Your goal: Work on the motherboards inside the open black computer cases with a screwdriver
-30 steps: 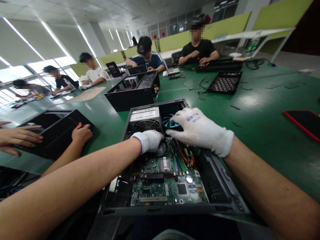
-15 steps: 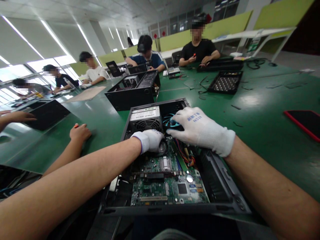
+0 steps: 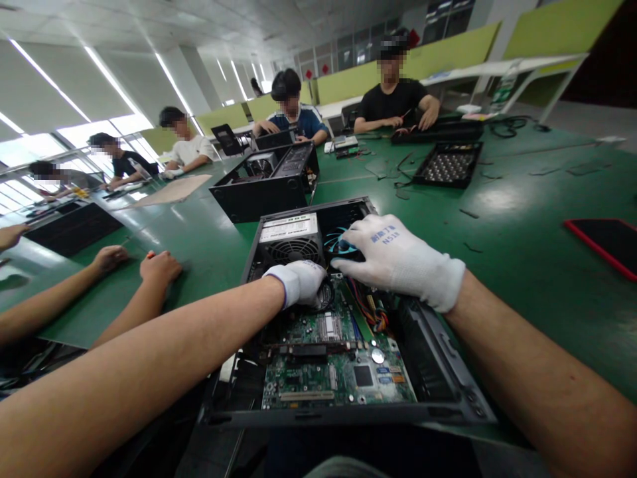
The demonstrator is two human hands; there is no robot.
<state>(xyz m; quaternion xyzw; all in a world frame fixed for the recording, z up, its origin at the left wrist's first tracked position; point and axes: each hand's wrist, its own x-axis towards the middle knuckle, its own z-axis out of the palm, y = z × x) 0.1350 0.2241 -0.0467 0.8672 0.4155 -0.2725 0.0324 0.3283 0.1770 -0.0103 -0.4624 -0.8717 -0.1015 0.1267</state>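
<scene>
An open computer case [image 3: 450,362] lies in front of me with its green motherboard [image 3: 311,385] facing up. In its far left corner is the power supply [image 3: 288,232], with a white label. Both my hands wear white gloves. My left hand [image 3: 302,280] reaches down below the power supply, its fingers curled at a black round part [image 3: 327,297]; the fingertips are hidden. Over the bright blue fan [image 3: 338,240] is my right hand [image 3: 385,255], thumb and fingers bent around its near right side. Coloured cables [image 3: 375,312] run beneath that hand.
Another open case [image 3: 266,189] stands beyond mine. A black tray-like panel [image 3: 450,164] lies at the back right, and a red-edged phone-like slab [image 3: 607,245] at the far right. On the left, a co-worker's hands [image 3: 160,269] rest near a dark case [image 3: 74,229].
My hands keep nearly the same position. At left, a co-worker's other hand has come to the table and the dark case has shifted left. The person across has lowered a hand.
</scene>
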